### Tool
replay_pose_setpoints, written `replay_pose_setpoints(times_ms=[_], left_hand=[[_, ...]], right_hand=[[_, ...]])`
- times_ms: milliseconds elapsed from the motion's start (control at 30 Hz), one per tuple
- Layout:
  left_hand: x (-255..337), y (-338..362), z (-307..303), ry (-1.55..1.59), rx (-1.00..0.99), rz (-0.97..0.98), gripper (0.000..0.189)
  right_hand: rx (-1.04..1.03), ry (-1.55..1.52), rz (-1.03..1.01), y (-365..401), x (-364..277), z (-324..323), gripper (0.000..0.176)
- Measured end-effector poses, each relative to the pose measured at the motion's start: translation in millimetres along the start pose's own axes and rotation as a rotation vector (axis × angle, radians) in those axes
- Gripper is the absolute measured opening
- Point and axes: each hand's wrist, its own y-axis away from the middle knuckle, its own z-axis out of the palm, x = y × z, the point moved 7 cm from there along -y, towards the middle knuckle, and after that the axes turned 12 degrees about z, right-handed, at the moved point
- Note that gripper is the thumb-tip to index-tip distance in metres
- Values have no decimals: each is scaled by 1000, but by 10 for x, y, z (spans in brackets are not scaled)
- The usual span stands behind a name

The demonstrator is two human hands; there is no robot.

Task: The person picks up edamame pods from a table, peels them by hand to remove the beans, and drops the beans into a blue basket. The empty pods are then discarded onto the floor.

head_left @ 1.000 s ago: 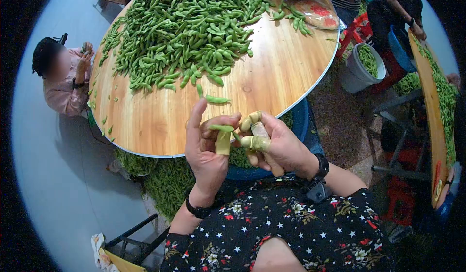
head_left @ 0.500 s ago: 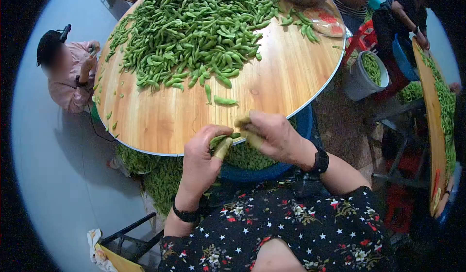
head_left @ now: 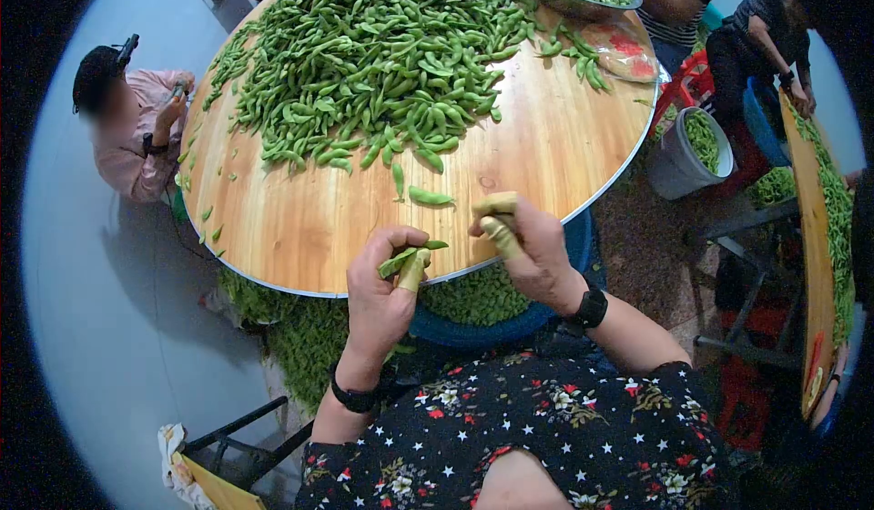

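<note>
My left hand [head_left: 381,287] is closed on edamame pods [head_left: 401,260] near the table's front edge; one pod tip sticks out past the fingers. To its right, my right hand [head_left: 533,248] hangs over the edge with fingers curled, and a small gap shows between thumb and forefinger. I see nothing in it. Thumb and forefinger there wear yellowish covers, as does my left thumb. Beyond my hands, two loose pods, one of them a plump pod [head_left: 430,198], lie before a large heap of edamame pods [head_left: 364,73] on the round wooden table [head_left: 273,228].
Below the table edge stands a blue tub [head_left: 469,332] of shelled or small green pieces. Green waste [head_left: 314,351] lies beside it. A metal bowl [head_left: 583,5] and plastic bag [head_left: 624,50] sit at the back right. A white bucket [head_left: 678,168] stands right. Other people work around.
My right hand has moved right and slightly up, away from my left hand, its thumb and forefinger closer together. The left hand keeps its pods. The view has shifted slightly.
</note>
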Motion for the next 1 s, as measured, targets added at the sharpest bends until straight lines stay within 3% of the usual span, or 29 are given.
replay_pose_setpoints(times_ms=[67,267,333,400,500,567,633,733,867,1000], left_hand=[[-6,26,-2,-29,-9,25,12],[-66,32,20,49,41,13,12],[-110,41,25,117,90,-32,13],[-179,61,8,97,72,-45,14],[-150,76,7,49,39,-62,16],[-154,90,15,24,25,-63,16],[-105,68,20,-108,-21,92,18],[16,22,84,-66,-13,178,21],[129,14,100,-107,-37,133,23],[233,-1,88,-246,-59,261,20]], right_hand=[[125,-482,68,48,-41,-152,23],[271,-503,-10,-151,-54,-353,21],[96,-305,101,-221,90,-187,23],[72,-145,102,-167,159,-119,21],[30,155,-185,-60,-143,-112,20],[-76,140,-98,-22,-220,-67,22],[-248,73,85,3,-187,-10,30],[-408,72,110,47,-262,43,23],[-460,-5,167,72,-232,82,23],[-476,-51,211,92,-263,69,22]])
